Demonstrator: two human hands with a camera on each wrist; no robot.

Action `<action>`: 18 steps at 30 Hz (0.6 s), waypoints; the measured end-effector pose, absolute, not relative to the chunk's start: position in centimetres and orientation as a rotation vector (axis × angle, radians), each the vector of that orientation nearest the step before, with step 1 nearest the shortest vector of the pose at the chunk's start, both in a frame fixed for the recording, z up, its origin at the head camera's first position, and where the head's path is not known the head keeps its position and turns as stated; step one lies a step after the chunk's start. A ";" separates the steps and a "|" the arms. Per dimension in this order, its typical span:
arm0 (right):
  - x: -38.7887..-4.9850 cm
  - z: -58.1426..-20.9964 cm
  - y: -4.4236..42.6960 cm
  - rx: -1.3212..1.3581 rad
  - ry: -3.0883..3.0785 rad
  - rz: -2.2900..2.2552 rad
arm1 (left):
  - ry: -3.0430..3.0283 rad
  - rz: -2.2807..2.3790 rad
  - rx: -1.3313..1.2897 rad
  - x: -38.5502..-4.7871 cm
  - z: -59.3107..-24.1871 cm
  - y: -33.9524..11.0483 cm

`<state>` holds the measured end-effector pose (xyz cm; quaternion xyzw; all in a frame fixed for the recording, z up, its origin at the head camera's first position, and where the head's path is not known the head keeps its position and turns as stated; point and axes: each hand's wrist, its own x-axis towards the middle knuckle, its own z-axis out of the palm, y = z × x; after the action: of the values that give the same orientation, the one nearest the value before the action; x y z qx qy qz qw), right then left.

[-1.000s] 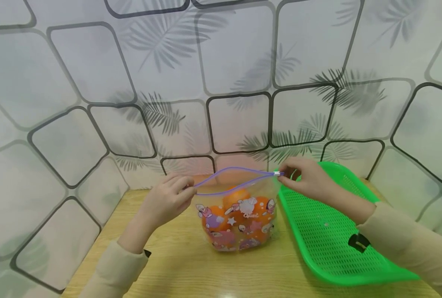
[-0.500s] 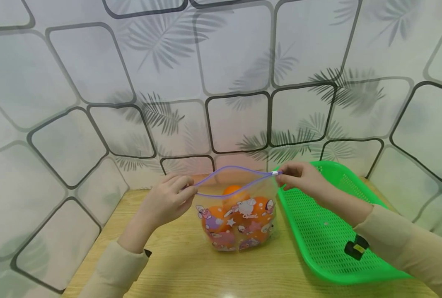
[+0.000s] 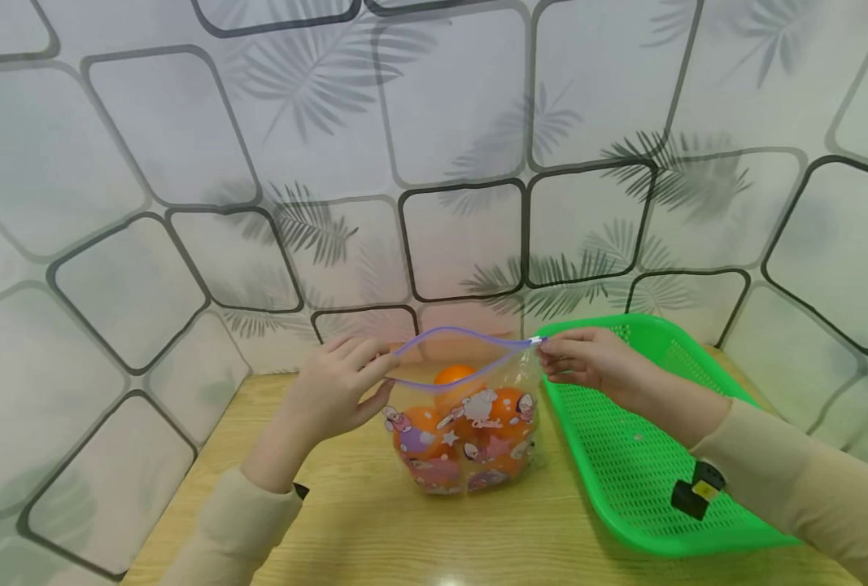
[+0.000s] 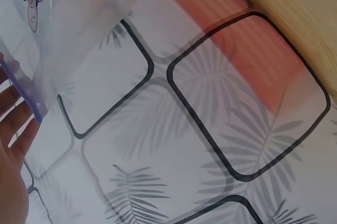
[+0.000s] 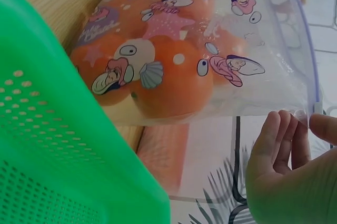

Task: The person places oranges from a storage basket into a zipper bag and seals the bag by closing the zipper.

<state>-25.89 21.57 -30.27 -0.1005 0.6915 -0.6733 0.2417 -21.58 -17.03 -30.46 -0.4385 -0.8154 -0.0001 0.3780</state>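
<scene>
A clear zip bag [image 3: 463, 443] stands upright on the table with several oranges [image 5: 174, 87] inside. Pink and purple cartoon prints cover its front. Its purple zip gapes along most of the mouth, and a white slider [image 3: 536, 340] sits at the right end. My right hand [image 3: 598, 358] pinches the bag's top right corner beside the slider, thumb opposite the fingers. At the left end of the mouth, my left hand [image 3: 342, 387] touches the zip edge, its fingers fairly straight and the thumb spread lower. In the left wrist view, fingertips [image 4: 18, 116] lie against the purple strip.
A green perforated basket [image 3: 587, 480] stands right of the bag, under my right forearm. The wooden table [image 3: 346, 521] ends at a patterned wall covering [image 3: 470, 236] close behind the bag.
My left hand has loosened: its thumb has come away from the fingers, which reach farther over the zip end. My right fingers have shifted slightly at the corner; the bag has barely moved.
</scene>
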 end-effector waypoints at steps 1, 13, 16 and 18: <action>-25.9 -30.2 21.6 -0.249 1.863 -1.849 | -2.081 -0.001 -1.120 -21.6 -30.3 -16.8; -25.6 -30.2 21.1 -0.055 1.632 -1.973 | -1.984 0.102 -1.120 -22.1 -29.1 -12.1; -25.5 -30.3 21.0 -0.046 1.619 -1.988 | -1.991 0.129 -1.112 -22.2 -28.8 -10.7; -25.4 -30.4 20.9 -0.044 1.618 -1.989 | -1.992 0.153 -1.109 -22.3 -28.5 -9.7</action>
<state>-25.44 20.95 -30.37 -0.0163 0.6050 -0.7436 0.2844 -22.28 -9.74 -28.48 -0.4415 -0.7929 0.0608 0.4155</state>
